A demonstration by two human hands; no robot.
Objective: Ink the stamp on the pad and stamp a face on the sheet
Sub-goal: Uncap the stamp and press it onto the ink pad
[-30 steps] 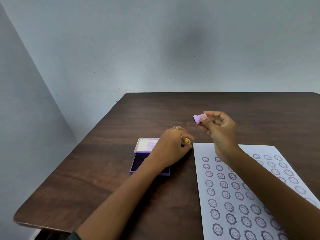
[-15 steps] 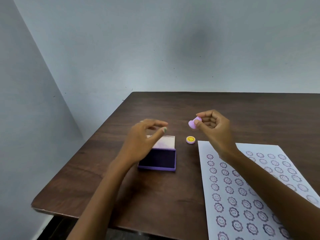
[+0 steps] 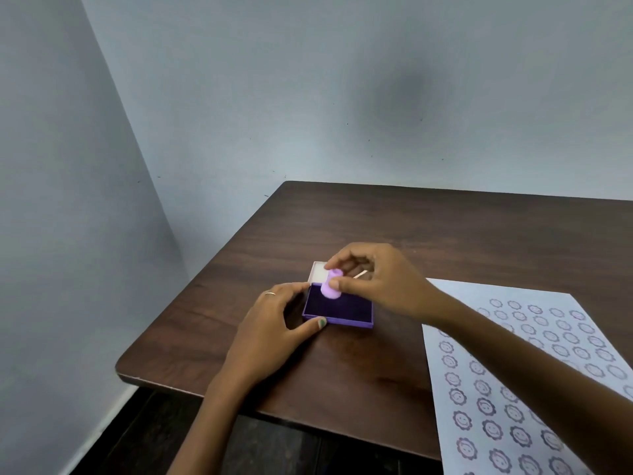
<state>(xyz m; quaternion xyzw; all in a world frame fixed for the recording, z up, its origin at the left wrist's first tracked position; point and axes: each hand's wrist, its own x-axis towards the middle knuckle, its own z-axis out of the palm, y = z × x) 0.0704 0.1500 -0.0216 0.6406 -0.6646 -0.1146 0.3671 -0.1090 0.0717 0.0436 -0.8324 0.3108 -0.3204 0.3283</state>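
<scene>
The lilac stamp [image 3: 331, 285] stands upright just left of centre frame, its broad base down on the dark purple ink pad [image 3: 339, 305], towards the pad's upper-left corner. The right hand [image 3: 378, 281] has it pinched between thumb and forefinger near the narrow top, the other fingers curled loosely behind. The pad sits in a shallow purple case [image 3: 337, 319], filling the tray edge to edge, and the white lid [image 3: 318, 271] lies hinged open beyond it, mostly hidden by the right hand. The left hand [image 3: 274, 323] steadies that case, its thumb touching the near left corner and fingertips against the far left corner, a ring [image 3: 270, 294] on one finger. Everything rests on a dark wooden table [image 3: 445, 228]. To the lower right, a white sheet [image 3: 445, 303] carries rows of purple smiling faces [image 3: 493, 430], partly crossed by the right forearm.
</scene>
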